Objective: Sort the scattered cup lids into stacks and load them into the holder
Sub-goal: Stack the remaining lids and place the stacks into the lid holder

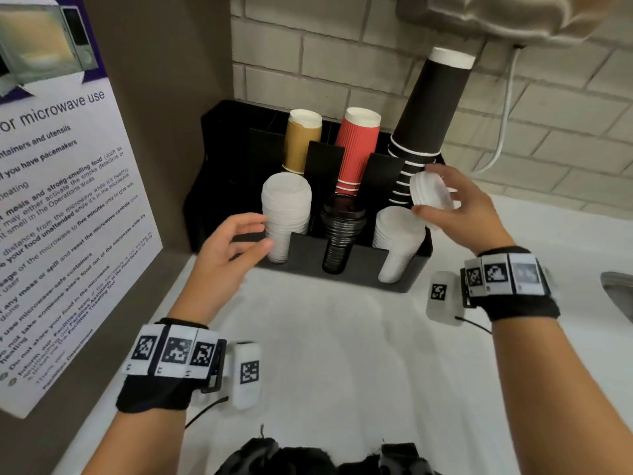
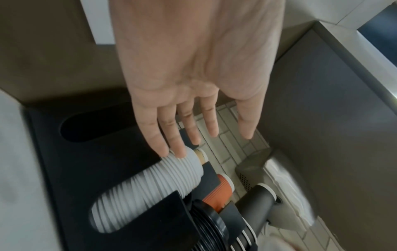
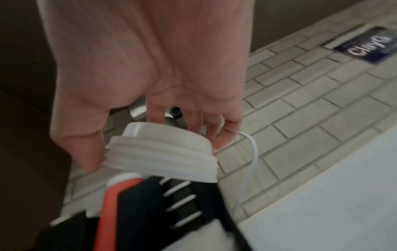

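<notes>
Two hands, right (image 1: 459, 207) gripping white lids (image 1: 430, 193)

The holder (image 1: 305, 258) at mid-frame is black, with white lid stacks (image 1: 286, 207) in its left and right front slots and a black lid stack (image 1: 340, 231) between them. Behind stand a tan cup stack (image 1: 303, 142), a red ribbed cup stack (image 1: 358, 149), and a black cup stack (image 1: 430, 125) ringed by thin white rims. The table (image 1: 325, 354) is white, the tiled wall (image 1: 342, 56) pale grey, and both wristbands (image 1: 171, 351) carry black-and-white square markers.
</notes>
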`<state>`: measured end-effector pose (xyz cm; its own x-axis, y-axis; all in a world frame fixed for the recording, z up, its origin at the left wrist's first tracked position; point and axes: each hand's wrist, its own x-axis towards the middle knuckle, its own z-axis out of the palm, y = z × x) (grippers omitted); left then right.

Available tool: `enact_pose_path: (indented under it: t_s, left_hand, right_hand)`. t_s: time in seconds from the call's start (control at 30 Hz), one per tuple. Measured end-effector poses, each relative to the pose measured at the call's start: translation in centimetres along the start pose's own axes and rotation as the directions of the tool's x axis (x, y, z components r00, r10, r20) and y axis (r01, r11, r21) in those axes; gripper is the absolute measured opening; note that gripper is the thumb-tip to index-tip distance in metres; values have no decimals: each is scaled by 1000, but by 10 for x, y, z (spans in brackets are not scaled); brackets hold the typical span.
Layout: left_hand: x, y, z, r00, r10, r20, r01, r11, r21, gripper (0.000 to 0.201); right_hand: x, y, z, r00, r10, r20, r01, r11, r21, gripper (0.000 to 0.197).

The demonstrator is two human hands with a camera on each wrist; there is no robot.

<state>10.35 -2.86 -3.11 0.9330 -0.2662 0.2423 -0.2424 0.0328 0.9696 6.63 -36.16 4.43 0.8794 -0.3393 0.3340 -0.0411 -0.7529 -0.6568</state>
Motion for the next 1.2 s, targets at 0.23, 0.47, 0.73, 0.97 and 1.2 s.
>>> enact_pose_path:
  t_s: [0.23, 0.47, 0.73, 0.97, 1.2]
  left_hand:
    - [-1, 1, 5, 1000, 3, 13, -3, 1000, 7, 28]
    - [-4, -1, 6, 1000, -1, 23, 0, 1000, 21, 27]
    - [-5, -1, 5, 1000, -12, 18, 12, 999, 30, 27]
    - [-3, -3, 8, 999, -13, 31, 12, 999, 33, 27]
    - [1, -6, 14, 998, 2, 58, -3, 1000, 18, 28]
  right_hand:
    - [13, 4, 22, 961, 68, 269, 12, 958, -286, 65]
    - [13, 8, 45, 959, 52, 280, 48, 939, -341, 59]
    - [3, 27, 59, 962, -46, 271, 193, 814, -548, 67]
    - [-3, 23, 57, 962, -106, 252, 240, 767, -595, 68]
    - [-14, 17, 64, 948, -74, 309, 269, 701, -660, 58]
